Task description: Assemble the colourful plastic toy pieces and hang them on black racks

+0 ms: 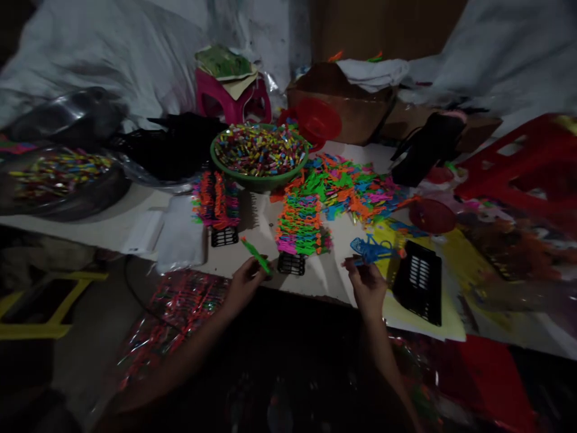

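My left hand (247,278) is closed on a thin green plastic piece (256,255) with an orange tip, over the table's front edge. Over to the right, my right hand (367,281) pinches a blue plastic piece (372,249) with a mesh-like end. Between and beyond the hands, a stack of green, orange, blue and pink pieces (300,222) stands on a black slotted tray (291,264). A second, mostly orange and dark stack (217,201) sits on another black tray (224,236) to the left. Behind them spreads a loose pile of coloured pieces (351,186).
A green basin (259,180) of small colourful items stands at the back centre, a metal basin (85,204) at the left. Black slotted trays (418,281) lie right of my right hand on yellow sheets (444,319). A red stool (532,162) stands at the right.
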`<state>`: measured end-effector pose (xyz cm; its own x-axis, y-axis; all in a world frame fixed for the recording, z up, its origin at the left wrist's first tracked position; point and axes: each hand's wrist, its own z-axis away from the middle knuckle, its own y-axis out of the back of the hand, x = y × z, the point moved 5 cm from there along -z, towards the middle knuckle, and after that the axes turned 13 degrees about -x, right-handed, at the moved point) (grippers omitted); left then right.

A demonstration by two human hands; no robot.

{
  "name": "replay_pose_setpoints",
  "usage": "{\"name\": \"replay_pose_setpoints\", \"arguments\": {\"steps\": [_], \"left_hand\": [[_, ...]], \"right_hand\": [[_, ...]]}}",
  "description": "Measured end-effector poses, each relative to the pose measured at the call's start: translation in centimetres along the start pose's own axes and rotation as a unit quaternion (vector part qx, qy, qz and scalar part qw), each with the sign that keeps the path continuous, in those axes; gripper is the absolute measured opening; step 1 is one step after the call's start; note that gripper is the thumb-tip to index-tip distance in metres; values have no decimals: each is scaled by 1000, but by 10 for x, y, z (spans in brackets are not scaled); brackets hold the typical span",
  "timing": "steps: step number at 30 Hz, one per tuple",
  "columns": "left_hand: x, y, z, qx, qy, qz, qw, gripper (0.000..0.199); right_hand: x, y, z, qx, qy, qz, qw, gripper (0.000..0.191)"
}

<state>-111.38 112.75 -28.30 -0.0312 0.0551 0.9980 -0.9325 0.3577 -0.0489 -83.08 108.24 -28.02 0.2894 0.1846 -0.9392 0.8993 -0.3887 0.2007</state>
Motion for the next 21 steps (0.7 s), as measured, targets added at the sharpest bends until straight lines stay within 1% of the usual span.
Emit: {"name": "replay_pose_setpoints", "arguments": {"steps": [2,6,8,10,14,17,19,21], "left_hand": [[-5,3,0,6,-1,-1,1000,39],[-12,3,-1,4,3,-3,1000,39],[-13,0,-1,3,5,-18,1000,41],[-11,-5,0,-8,2,-40,999,40],[0,-19,3,-50,-31,-105,993,37],[8,-28,5,-90,-65,-161,981,37],[12,-32,6,-109,-83,-184,973,37],[14,-34,7,-119,-90,-204,967,37]], "right_hand": [[7,-12,11,-24,-27,-41,999,24],[14,-40,28,-120,-69,-73,988,24],[9,-52,33,-158,-71,-78,982,24],[-2,-62,34,-179,-57,-91,978,24],[-28,-78,28,-189,-15,-110,976,27],[-38,-89,21,-190,-16,-115,975,25],[-37,-93,19,-164,-30,-136,977,24],[-33,-95,19,-122,-46,-151,980,24]]}}
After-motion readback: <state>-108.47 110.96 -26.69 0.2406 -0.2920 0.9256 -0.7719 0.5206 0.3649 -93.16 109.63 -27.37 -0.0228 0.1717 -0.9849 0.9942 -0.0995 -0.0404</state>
